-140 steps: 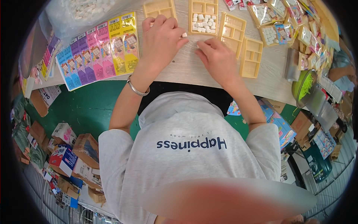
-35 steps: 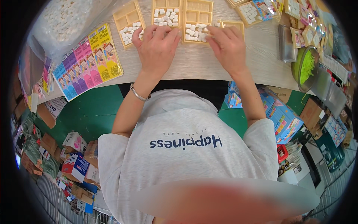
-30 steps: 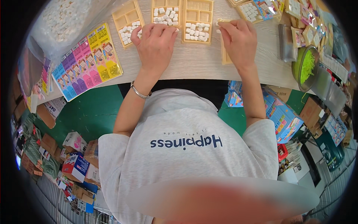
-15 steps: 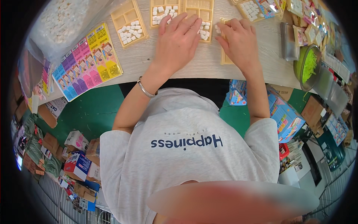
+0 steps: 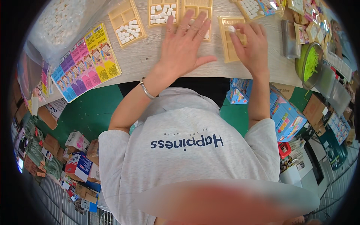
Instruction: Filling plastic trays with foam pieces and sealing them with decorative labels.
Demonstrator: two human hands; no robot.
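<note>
My left hand (image 5: 180,50) lies flat with its fingers spread over a pale yellow compartment tray (image 5: 192,4). White mini marshmallows partly show between and beside its fingers. My right hand (image 5: 253,48) pinches one marshmallow (image 5: 231,28) between thumb and fingertips, over another yellow tray (image 5: 231,53). The hand hides part of that tray's compartments. Left of my left hand, a tray with marshmallows (image 5: 161,15) in its near part adjoins the covered one. Farther left, a slanted tray (image 5: 126,17) holds marshmallows in its near compartment.
A large clear bag of marshmallows (image 5: 62,22) stands at the far left, beside colourful printed card sheets (image 5: 87,63). At the right are a filled tray (image 5: 252,8), a clear container (image 5: 291,40), a bowl of green shreds (image 5: 309,64) and a pile of small packs (image 5: 313,28).
My right hand has drawn back slightly rightward, and a marshmallow now shows in its pinch. My left hand's fingers have spread and its thumb has swung out. More of the right-hand tray is visible.
</note>
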